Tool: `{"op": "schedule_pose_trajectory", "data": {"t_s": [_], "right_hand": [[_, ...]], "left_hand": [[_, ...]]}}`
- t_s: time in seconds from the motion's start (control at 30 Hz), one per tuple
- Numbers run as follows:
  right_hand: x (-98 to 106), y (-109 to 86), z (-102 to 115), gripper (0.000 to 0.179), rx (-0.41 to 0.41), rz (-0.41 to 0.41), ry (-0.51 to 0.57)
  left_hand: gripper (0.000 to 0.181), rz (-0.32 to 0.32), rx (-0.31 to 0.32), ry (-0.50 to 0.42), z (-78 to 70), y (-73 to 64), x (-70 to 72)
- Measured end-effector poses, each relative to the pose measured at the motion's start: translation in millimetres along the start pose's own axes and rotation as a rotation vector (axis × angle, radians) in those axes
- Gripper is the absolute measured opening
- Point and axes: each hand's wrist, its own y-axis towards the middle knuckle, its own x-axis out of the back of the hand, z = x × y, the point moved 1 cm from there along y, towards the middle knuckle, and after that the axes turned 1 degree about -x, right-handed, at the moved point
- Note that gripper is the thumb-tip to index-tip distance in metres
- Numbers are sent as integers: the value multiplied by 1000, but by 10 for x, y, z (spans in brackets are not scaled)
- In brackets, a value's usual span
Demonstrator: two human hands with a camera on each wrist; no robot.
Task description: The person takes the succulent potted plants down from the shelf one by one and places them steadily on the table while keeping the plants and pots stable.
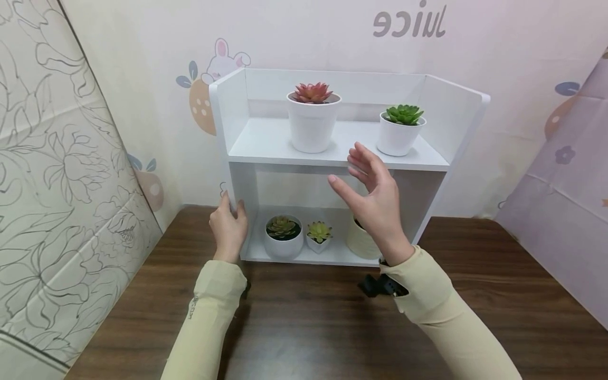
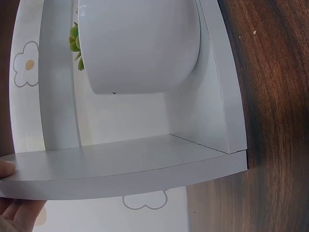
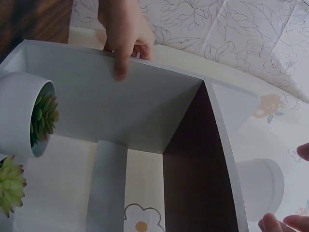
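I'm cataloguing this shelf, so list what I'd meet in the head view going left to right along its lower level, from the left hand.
Left hand gripping the side panel, round white pot with an olive-green succulent, small white pot with a yellow-green succulent, cream pot partly hidden by the right hand.

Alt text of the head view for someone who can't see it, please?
A person's left hand grips the side of a white two-tier shelf; the right hand hovers open before it. A red succulent and a green succulent in white pots stand above; below, two potted succulents and a partly hidden cream pot.
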Motion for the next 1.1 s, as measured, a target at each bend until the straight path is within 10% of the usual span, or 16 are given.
{"op": "schedule_pose_trajectory", "data": {"t_s": [1.1], "right_hand": [[-234,589,93,98,-341,57,4]], "left_hand": [[34,13,9,-2,-5,-10,7]]}}
